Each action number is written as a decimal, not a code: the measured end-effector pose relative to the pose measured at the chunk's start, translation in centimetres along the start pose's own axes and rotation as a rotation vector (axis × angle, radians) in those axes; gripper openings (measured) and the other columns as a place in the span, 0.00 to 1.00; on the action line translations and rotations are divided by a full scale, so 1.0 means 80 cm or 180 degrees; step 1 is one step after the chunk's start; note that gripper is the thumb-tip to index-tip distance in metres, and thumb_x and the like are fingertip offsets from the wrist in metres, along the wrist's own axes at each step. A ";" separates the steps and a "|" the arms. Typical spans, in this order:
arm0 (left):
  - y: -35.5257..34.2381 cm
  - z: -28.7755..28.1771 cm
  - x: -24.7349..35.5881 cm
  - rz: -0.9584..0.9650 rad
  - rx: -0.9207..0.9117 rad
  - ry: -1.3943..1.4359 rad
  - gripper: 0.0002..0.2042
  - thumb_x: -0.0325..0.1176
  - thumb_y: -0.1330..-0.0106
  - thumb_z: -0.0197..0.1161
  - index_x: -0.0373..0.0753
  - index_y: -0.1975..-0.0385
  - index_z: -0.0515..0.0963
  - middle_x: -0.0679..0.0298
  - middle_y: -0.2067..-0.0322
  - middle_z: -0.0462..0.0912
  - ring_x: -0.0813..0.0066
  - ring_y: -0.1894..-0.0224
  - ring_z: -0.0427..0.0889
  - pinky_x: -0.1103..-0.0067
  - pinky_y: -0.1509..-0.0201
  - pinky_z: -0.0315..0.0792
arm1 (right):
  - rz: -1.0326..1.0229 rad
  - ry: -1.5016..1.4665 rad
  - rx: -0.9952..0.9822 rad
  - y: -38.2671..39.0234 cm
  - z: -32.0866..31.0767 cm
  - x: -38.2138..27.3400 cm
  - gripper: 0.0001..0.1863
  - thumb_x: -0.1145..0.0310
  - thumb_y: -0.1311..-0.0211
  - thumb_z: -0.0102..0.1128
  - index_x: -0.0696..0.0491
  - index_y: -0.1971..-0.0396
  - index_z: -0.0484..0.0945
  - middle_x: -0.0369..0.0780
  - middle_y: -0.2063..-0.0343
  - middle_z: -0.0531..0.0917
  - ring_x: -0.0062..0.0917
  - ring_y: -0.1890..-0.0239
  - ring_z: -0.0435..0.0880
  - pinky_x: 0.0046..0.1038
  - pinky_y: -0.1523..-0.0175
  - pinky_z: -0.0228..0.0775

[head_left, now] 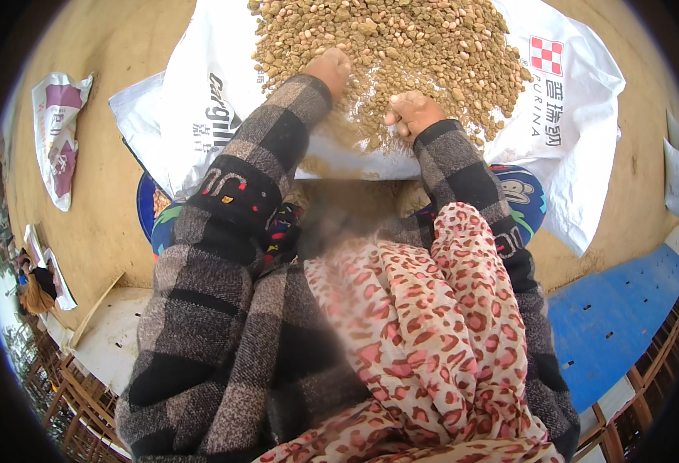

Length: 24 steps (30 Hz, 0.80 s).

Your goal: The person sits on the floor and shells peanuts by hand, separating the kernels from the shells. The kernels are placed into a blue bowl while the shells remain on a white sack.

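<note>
The pile [401, 35], pinkish nuts mixed with brown clods, lies on the sack [590, 181], heaped toward its far edge; the near edge falls by the person's lap, so both hands reach the pile's near side with the arms stretched forward; the sack's left and right sides spread well past the pile, which probably keeps the nuts apart from the ground [123, 46].

The left hand [332, 73] is at the pile's near left border, back turned up; its fingertips are hidden, so I cannot tell whether it is wide, narrow or holding something; the right hand [417, 114] is nearer the sack's near edge, narrow, fingers curled toward the palm; whether a nut sits inside I cannot tell; between and below the hands the nuts thin out and fine grit [339, 135] shows over the white, likely crumbled from the clods.

By the sack's near left corner is a basin [146, 212] with nuts in it, partly covered by the sack and sleeve, within easy reach of the left arm; a purple-and-white bag [58, 139] lies farther left, well apart; a blue sheet [617, 324] lies beyond the sack's near right corner.
</note>
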State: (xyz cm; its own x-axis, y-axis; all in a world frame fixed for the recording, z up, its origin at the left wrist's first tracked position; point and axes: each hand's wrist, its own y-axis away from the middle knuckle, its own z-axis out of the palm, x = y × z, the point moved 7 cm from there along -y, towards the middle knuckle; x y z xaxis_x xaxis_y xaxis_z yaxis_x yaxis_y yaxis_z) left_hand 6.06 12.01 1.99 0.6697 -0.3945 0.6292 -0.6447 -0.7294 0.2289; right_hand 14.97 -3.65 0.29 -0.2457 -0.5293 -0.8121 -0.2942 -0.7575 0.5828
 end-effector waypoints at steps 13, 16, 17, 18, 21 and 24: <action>0.020 -0.009 0.004 -0.0086 -0.0348 -0.1305 0.10 0.35 0.36 0.44 0.37 0.61 0.66 0.48 0.72 0.77 0.53 0.67 0.78 0.64 0.67 0.71 | -0.1590 0.1611 0.1181 -0.017 -0.019 -0.104 0.11 0.62 0.42 0.52 0.54 0.74 0.74 0.37 0.79 0.78 0.23 0.77 0.75 0.25 0.71 0.66; 0.037 -0.032 0.003 0.0180 -0.0027 0.0552 0.08 0.35 0.36 0.46 0.38 0.66 0.66 0.60 0.80 0.74 0.68 0.82 0.72 0.77 0.84 0.65 | -0.1242 0.3425 0.1056 -0.023 0.003 -0.122 0.09 0.66 0.41 0.48 0.56 0.68 0.72 0.46 0.68 0.80 0.34 0.62 0.79 0.35 0.58 0.71; 0.041 -0.032 -0.010 -0.0285 -0.0218 0.1715 0.07 0.35 0.36 0.46 0.39 0.67 0.66 0.63 0.82 0.72 0.73 0.85 0.69 0.81 0.87 0.61 | -0.1044 0.3912 0.0913 -0.025 0.011 -0.123 0.09 0.69 0.41 0.47 0.57 0.67 0.72 0.47 0.66 0.79 0.33 0.61 0.79 0.33 0.57 0.71; 0.044 -0.029 -0.019 -0.0784 -0.0397 0.2955 0.07 0.35 0.36 0.46 0.39 0.69 0.66 0.67 0.84 0.70 0.78 0.88 0.65 0.84 0.89 0.58 | -0.0832 0.4377 0.0800 -0.027 0.018 -0.123 0.08 0.71 0.40 0.45 0.59 0.65 0.71 0.48 0.64 0.79 0.32 0.61 0.79 0.32 0.56 0.72; 0.066 -0.025 -0.031 -0.1575 -0.0356 0.4208 0.06 0.35 0.36 0.46 0.42 0.73 0.65 0.72 0.85 0.65 0.86 0.88 0.59 0.89 0.90 0.51 | -0.0907 0.4658 0.0765 -0.023 0.029 -0.129 0.08 0.75 0.41 0.44 0.59 0.64 0.71 0.48 0.66 0.79 0.33 0.63 0.81 0.32 0.57 0.74; 0.074 -0.021 -0.026 -0.1923 -0.0401 0.4721 0.06 0.34 0.37 0.46 0.41 0.73 0.66 0.70 0.84 0.68 0.85 0.87 0.63 0.90 0.90 0.55 | -0.0813 0.4660 0.0685 -0.027 0.028 -0.124 0.10 0.74 0.41 0.44 0.60 0.61 0.71 0.49 0.66 0.80 0.35 0.63 0.81 0.32 0.58 0.74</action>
State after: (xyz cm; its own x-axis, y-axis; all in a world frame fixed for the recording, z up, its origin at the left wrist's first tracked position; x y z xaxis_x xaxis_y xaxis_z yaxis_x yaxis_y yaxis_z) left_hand 0.25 9.48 3.27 -0.0580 0.8390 0.5411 -0.5061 -0.4919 0.7085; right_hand 16.00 4.07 7.13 0.9092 -0.3971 -0.1249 -0.3439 -0.8856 0.3122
